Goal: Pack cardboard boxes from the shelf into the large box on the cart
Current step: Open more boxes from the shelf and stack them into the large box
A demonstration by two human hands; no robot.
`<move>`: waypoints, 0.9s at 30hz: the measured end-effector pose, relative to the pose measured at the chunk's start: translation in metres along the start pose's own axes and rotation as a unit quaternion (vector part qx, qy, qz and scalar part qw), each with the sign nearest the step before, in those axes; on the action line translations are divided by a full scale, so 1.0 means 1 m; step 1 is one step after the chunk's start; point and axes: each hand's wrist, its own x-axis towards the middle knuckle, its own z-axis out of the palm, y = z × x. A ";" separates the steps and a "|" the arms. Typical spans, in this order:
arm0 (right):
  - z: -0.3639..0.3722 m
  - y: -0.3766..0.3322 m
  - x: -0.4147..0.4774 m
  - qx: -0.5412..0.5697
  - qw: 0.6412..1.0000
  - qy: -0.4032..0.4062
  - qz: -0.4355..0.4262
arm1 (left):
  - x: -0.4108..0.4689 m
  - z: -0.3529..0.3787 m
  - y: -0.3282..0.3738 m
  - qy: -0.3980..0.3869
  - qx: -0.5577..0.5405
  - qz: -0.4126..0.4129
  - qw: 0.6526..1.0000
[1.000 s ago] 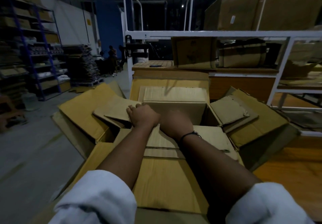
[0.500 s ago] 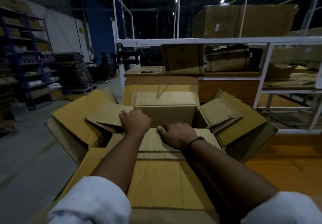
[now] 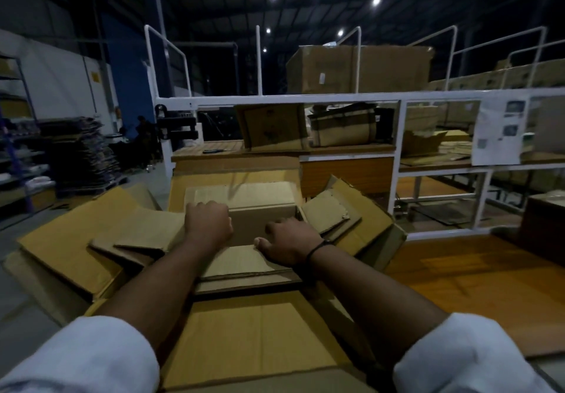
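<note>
Gripping left hand [image 3: 209, 224], right hand [image 3: 290, 244] flank small box [image 3: 263, 206].

i see my left hand [image 3: 209, 224] with its fingers curled over the near left corner of a small brown cardboard box [image 3: 263, 223]. it sits inside the large tan cardboard box [image 3: 253, 340], whose flaps are splayed outwards. my right hand [image 3: 290, 243], a thin black band [image 3: 315, 249] at the wrist, grips the small box's near rim, thumb lying on its folded-out flap [image 3: 238, 262]. behind stands a white metal shelf frame [image 3: 275, 99] holding brown cartons [image 3: 272, 126]. a big brown cardboard carton [image 3: 357, 68] rests on top. white sleeves [image 3: 76, 359] fill the bottom corners.
</note>
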 end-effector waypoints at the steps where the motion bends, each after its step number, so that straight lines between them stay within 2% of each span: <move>1: -0.005 0.006 -0.001 -0.006 1.000 0.007 0.004 | 0.004 -0.006 0.005 0.006 0.002 0.013 1.000; 7: -0.043 0.057 -0.004 -0.004 0.999 0.033 0.032 | 0.032 -0.050 0.061 0.059 0.024 0.081 0.995; 12: -0.080 0.112 -0.011 0.046 0.993 0.093 0.051 | 0.056 -0.090 0.130 0.083 -0.030 0.137 0.987; 19: -0.111 0.234 -0.042 0.088 0.959 0.215 0.162 | 0.065 -0.152 0.260 0.140 -0.080 0.221 0.962; 23: -0.104 0.309 -0.082 0.111 0.939 0.223 0.237 | 0.062 -0.170 0.345 0.136 -0.087 0.267 0.950; 27: -0.099 0.382 -0.126 0.078 0.921 0.226 0.306 | 0.057 -0.175 0.418 0.121 -0.095 0.318 0.935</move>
